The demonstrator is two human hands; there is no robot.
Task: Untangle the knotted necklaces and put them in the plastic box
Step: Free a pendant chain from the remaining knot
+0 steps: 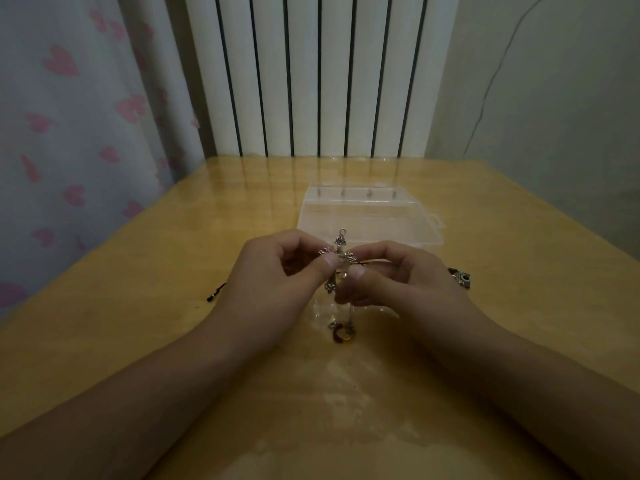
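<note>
- Nearest, both forearms are reaching in over the desk's (138,258) near edge.
- Midway, the left hand (273,282) and right hand (398,282) are each keeping a pinching grip on the cross pendant (337,261); beads (341,332) are dangling below.
- Behind them, the plastic box (367,216) is sitting closed toward the far edge.
- Rightward, more necklace beads (462,278) are lying.

Ahead of you: the clear plastic box (367,216) lies open just beyond your knuckles, blocking a straight forward reach.
Right: small silver metal beads (460,278) lie by your right wrist.
Left: bare glossy yellow wooden table (156,244), apart from a thin black cord end (216,293).
Behind box: white ribbed radiator (318,74).
</note>
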